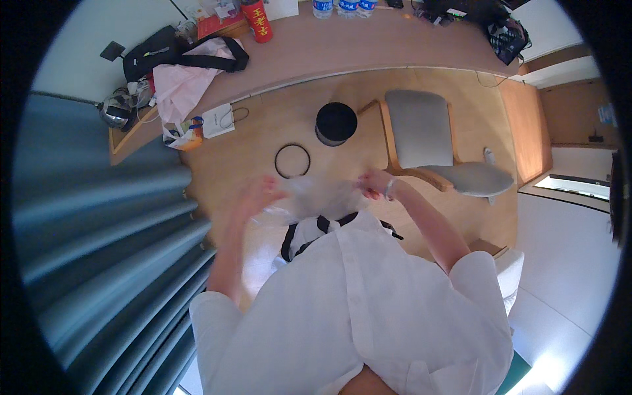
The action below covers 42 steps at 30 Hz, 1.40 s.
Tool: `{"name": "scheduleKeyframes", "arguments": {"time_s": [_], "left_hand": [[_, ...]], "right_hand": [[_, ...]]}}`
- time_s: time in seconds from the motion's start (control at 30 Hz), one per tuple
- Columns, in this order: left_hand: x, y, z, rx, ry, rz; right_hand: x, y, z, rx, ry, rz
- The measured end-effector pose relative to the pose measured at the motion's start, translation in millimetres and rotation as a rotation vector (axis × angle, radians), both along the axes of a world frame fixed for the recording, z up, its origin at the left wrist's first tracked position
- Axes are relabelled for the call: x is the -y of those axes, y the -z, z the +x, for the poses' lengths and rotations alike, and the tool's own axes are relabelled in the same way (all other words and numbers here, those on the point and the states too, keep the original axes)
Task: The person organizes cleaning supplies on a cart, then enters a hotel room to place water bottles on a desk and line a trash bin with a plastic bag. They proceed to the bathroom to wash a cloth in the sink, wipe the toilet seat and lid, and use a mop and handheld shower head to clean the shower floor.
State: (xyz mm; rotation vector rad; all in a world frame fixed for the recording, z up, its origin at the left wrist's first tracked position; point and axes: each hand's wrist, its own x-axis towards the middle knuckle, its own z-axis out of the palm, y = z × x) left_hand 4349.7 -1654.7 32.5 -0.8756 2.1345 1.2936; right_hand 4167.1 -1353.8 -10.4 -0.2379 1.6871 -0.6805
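Note:
A clear plastic bag [323,195], smeared by motion, stretches between my two hands in front of my waist. My left hand [261,191] is blurred at the bag's left side, and its fingers appear to grip the film. On the other side my right hand [376,182], with a band at the wrist, pinches the bag's right edge. Beyond the bag, a thin black ring [293,144] lies flat on the wooden floor [237,163]. Past the ring, to the right, stands a round black bin [336,123]; its inside is dark.
A grey cushioned chair [419,128] with wooden arms stands to the right. Along the far side runs a long desk [296,54] bearing water bottles [348,7], a red bottle [256,22] and bags. A white paper bag [217,121] is below it. Blue curtains [123,212] hang at left.

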Motion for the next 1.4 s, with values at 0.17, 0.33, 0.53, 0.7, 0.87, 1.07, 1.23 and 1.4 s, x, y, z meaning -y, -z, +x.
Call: {"name": "scheduleKeyframes", "arguments": {"time_s": [0.17, 0.33, 0.53, 0.7, 0.87, 1.07, 1.23, 1.4], "left_hand": [[-122.5, -19.1, -73.5, -0.181, -0.447, 1.463], [-76.1, 53.0, -121.5, -0.672, -0.943, 1.76], [-91.0, 53.7, -122.0, -0.653, -1.016, 1.461], [-107.3, 23.2, -131.0, -0.689, -1.109, 1.115], [-84.8, 24.6, -144.2, -0.434, -0.597, 0.727], [-84.5, 31.2, -105.5, -0.224, -0.329, 0.828], [-93.9, 58.7, -81.9, -0.441, -0.209, 0.563], [-111.0, 30.7, -66.5, -0.916, 0.02, -0.061]], "right_hand": [[50.8, -73.2, 9.6, -0.395, -0.102, -0.333], [-2.2, -134.6, 2.4, -0.198, -0.059, -0.11], [-12.6, -127.9, -10.9, 0.049, 0.593, -0.921], [26.3, -66.9, -33.7, 0.237, 1.019, -1.01], [45.6, -55.3, -5.9, -0.24, 0.17, -0.11], [24.8, -15.1, 6.6, 0.438, 0.598, -0.483], [20.6, -3.8, 8.4, 0.593, 0.655, -0.525], [28.9, -11.7, 15.7, 0.452, 0.817, -0.441]]}}
